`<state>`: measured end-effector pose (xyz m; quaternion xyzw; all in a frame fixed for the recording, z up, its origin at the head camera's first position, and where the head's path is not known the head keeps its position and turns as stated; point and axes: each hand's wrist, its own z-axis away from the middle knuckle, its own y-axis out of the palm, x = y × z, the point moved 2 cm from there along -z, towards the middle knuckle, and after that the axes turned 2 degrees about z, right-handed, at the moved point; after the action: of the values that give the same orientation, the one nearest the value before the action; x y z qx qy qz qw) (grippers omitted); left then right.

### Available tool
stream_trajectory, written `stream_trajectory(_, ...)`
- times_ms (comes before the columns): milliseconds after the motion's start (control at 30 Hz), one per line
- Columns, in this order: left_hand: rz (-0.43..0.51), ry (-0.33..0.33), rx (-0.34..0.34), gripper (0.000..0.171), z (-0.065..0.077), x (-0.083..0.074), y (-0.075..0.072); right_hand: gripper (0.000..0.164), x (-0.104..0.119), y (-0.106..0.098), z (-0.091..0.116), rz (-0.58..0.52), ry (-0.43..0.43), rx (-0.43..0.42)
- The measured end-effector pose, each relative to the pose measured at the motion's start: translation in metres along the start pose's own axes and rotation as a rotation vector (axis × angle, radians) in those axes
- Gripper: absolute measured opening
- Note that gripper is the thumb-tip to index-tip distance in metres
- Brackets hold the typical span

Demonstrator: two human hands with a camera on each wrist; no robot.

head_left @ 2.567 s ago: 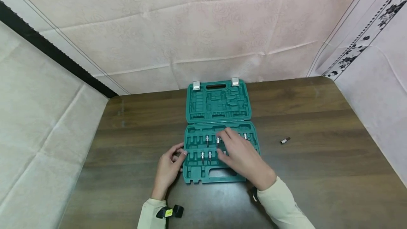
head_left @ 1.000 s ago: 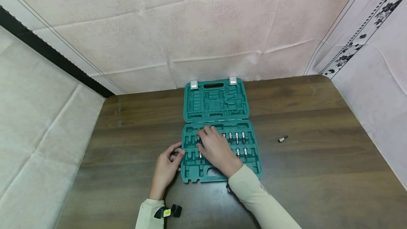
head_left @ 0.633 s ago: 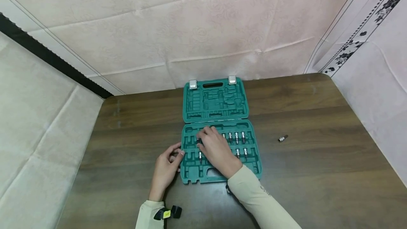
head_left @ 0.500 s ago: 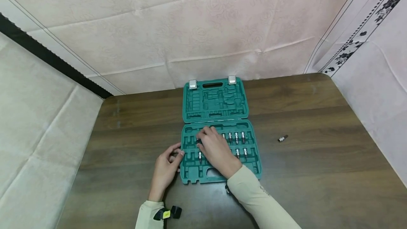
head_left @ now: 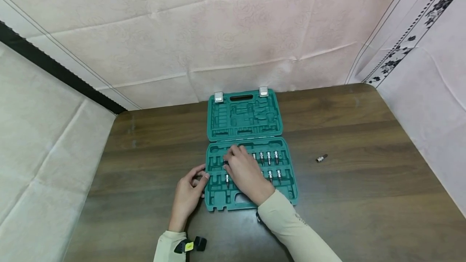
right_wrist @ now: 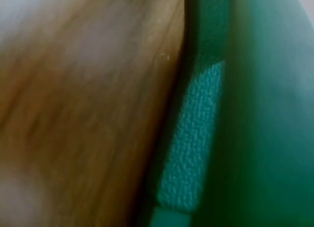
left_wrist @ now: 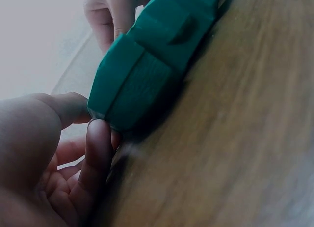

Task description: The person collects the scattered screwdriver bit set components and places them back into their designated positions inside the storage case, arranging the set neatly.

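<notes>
A green plastic tool case (head_left: 252,205) lies unfolded on the wooden table, its moulded lid (head_left: 244,116) toward the back. My left hand (head_left: 187,197) holds the case's left side; in the left wrist view the thumb (left_wrist: 73,106) is on top of the edge and a finger (left_wrist: 98,143) lies against its side. Over the left part of the tray, my right hand (head_left: 245,173) pinches a small bit socket (head_left: 225,162), mostly hidden by the fingertips. Several silver and dark bit sockets (head_left: 269,157) sit in two rows of slots, some covered by the right hand.
One loose bit socket (head_left: 322,158) lies on the table (head_left: 349,197) to the right of the case. Pale patterned cloth (head_left: 233,31) hangs behind the table and at both sides. The right wrist view shows a blurred case edge (right_wrist: 189,143) along the tabletop.
My right hand has moved left from the middle of the upper row to its left end, then stayed there. The left hand keeps its hold on the case.
</notes>
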<state>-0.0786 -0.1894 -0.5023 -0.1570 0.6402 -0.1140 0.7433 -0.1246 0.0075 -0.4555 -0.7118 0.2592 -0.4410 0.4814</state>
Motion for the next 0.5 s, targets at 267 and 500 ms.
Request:
stream_trajectory(267,-0.015,-0.005,-0.007,0.036,0.0,0.001,-0.003,0.033,0.006,-0.003,0.006,0.103,-0.067,0.057)
stream_trajectory(500,-0.022,0.002,-0.005,0.037,0.0,0.001,0.0,0.039,0.002,-0.014,0.02,0.091,-0.094,0.058)
